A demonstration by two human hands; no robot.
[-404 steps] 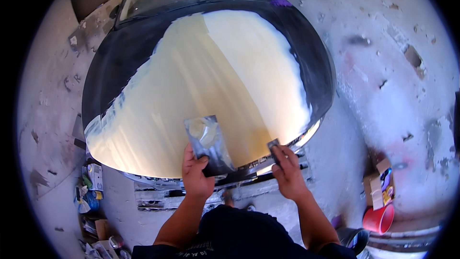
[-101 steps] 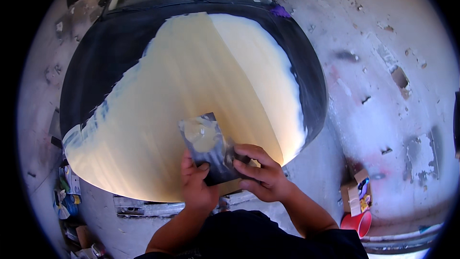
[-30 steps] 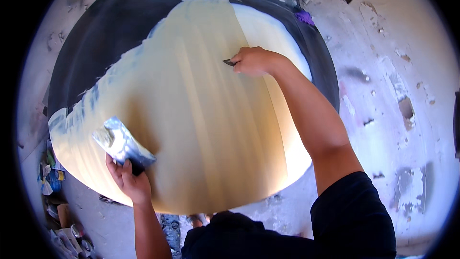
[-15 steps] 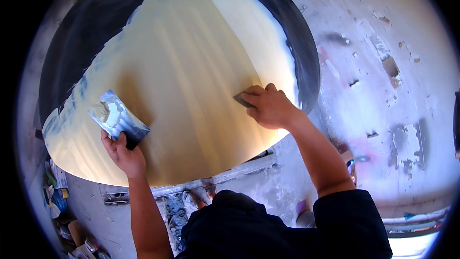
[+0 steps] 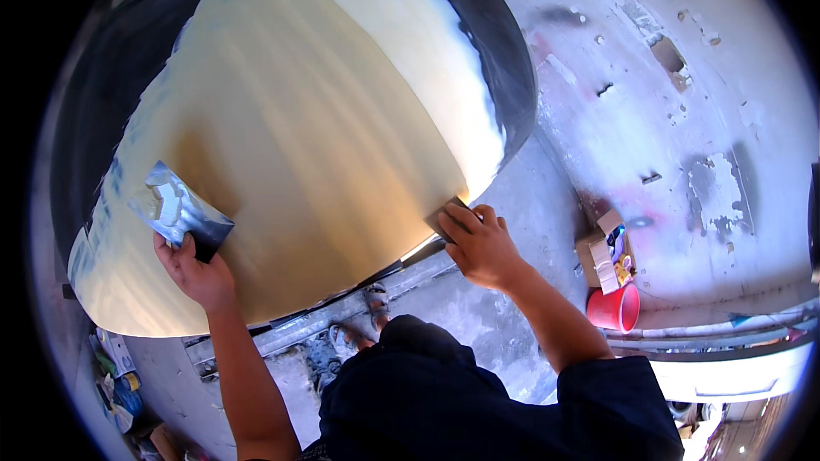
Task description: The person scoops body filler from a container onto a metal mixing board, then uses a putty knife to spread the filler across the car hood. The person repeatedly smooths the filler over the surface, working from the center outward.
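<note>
A car hood (image 5: pixel 512 68) spreads out before me, dark at its borders. Most of it is coated with yellowish filler (image 5: pixel 299 145), while a whiter area (image 5: pixel 410 34) shows at the far right. My right hand (image 5: pixel 483 248) is closed on a small dark spreader (image 5: pixel 439 220), at the near right edge of the hood. In my left hand (image 5: pixel 203 277) is a flat putty board (image 5: pixel 201 218), tilted above the left part of the coating. A lump of pale putty (image 5: pixel 165 205) sits on that board.
A red bucket (image 5: pixel 611 307) and an opened cardboard box (image 5: pixel 603 263) stand on the right. Scuffed, peeling patches (image 5: pixel 722 196) mark the pale surface there. Assorted clutter (image 5: pixel 120 384) lies at the lower left. My sandalled feet (image 5: pixel 376 303) are just below the hood's near edge.
My right hand has drawn the spreader toward me to the hood's near edge. My left hand still holds the board. The view has shifted, bringing the red bucket into sight.
</note>
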